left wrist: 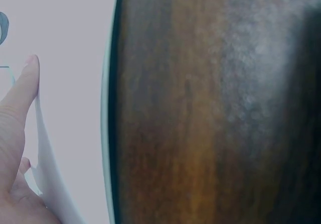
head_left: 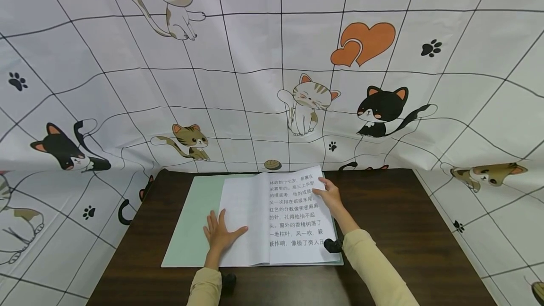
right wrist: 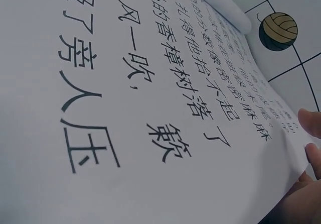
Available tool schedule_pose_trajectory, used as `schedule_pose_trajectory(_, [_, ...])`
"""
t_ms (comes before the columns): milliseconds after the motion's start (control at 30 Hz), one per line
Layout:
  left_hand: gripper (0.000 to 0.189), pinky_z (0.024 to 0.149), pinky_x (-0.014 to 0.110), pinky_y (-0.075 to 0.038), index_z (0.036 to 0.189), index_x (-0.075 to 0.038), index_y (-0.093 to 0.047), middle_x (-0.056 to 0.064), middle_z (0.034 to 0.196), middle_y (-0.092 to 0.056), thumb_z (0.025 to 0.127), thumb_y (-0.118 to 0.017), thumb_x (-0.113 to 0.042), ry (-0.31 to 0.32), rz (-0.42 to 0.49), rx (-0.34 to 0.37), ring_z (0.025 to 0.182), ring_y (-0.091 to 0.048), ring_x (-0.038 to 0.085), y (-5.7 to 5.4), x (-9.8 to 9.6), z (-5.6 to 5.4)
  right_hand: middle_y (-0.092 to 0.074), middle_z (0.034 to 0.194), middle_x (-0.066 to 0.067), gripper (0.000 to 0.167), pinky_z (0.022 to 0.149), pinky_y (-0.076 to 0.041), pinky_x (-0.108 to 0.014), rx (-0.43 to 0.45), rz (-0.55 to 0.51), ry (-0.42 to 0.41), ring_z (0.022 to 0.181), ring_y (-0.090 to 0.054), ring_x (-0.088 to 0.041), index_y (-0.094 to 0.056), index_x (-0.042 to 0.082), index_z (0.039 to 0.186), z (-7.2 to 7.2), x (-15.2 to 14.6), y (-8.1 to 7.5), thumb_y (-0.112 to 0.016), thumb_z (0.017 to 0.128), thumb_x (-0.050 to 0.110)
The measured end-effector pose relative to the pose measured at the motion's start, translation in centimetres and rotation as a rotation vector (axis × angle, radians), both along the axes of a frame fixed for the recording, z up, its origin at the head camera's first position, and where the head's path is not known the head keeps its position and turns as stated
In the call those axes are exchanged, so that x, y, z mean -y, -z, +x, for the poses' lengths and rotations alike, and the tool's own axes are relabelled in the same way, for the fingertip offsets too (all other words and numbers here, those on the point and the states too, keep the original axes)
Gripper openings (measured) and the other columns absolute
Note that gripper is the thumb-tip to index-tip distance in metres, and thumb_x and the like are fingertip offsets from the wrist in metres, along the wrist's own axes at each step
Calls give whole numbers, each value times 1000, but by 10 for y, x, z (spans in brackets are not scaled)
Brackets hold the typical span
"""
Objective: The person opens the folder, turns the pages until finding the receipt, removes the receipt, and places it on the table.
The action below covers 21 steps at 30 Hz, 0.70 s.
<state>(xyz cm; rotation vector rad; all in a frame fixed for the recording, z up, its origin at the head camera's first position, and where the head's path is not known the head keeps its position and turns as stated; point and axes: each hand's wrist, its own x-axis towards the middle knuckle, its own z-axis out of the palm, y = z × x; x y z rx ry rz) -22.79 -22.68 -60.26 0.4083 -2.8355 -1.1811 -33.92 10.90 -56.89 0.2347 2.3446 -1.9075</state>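
Note:
An open booklet with a pale green cover (head_left: 193, 221) lies on the dark wooden table. Its left page (head_left: 250, 202) is blank; large black Chinese characters fill the right page (head_left: 297, 221). My left hand (head_left: 221, 234) rests on the left page with fingers and thumb spread. In the left wrist view the thumb (left wrist: 25, 88) lies along the white paper. At the upper right edge of the printed page, my right hand (head_left: 332, 196) pinches the paper between thumb and fingers. That corner is slightly raised. The right wrist view shows the printed sheet (right wrist: 125, 184) curving up.
The dark brown table (head_left: 391, 221) extends on both sides of the booklet. Behind it hangs a white gridded cloth (head_left: 255, 41) printed with cartoon cats, hearts and paw prints. Small black devices sit at the left wrist (head_left: 228, 282) and the right wrist (head_left: 333, 245).

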Motion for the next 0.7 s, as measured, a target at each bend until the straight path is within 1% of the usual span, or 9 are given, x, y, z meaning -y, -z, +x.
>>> schedule_pose_trajectory(100, [105, 115, 69, 8, 150, 2, -25, 35, 159, 0, 72, -83, -37, 3, -4, -15, 147, 5, 53, -2, 0, 1, -50, 140, -26, 61, 69, -49, -19, -1, -1, -8, 86, -62, -17, -40, 6, 147, 1, 0, 0, -64, 91, 10])
schedule_pose_trajectory(233, [105, 114, 70, 8, 150, 3, -26, 35, 159, -1, 71, -83, -36, 7, -2, -28, 147, 4, 53, -3, 0, 0, -52, 137, -26, 62, 67, -50, -19, 3, -4, -7, 78, -62, -12, -40, 6, 147, 3, 1, 0, -65, 90, 9])
schedule_pose_trajectory(367, [106, 115, 68, 9, 150, 2, -25, 34, 159, 1, 71, -82, -39, 8, 3, -36, 148, 7, 52, -1, 1, 0, -54, 134, -26, 62, 68, -50, -19, -4, -6, -5, 79, -63, -12, -40, 6, 147, 5, 1, 1, -65, 90, 7])
schedule_pose_trajectory(467, [106, 115, 69, 8, 150, 2, -26, 35, 159, 1, 71, -82, -41, 8, 2, -52, 147, 6, 53, 3, 1, 0, -55, 132, -26, 62, 69, -50, -19, -15, -5, -6, 81, -64, -14, -40, 5, 147, 6, 1, 1, -65, 89, 6])
schedule_pose_trajectory(600, [106, 114, 71, 7, 148, 4, -29, 37, 158, -2, 68, -84, -38, 4, 21, -71, 146, 3, 55, 3, 1, 1, -57, 130, -26, 64, 68, -50, -19, -22, -2, -17, 82, -65, -15, -40, 6, 147, 10, 0, 0, -65, 89, 5])
schedule_pose_trajectory(700, [105, 114, 70, 8, 149, 3, -28, 35, 159, -1, 69, -84, -37, 2, 28, -47, 147, 5, 53, 2, 1, 1, -58, 127, -27, 64, 66, -51, -20, -27, -3, -29, 80, -65, -14, -40, 5, 147, 13, 0, 0, -65, 88, 4])
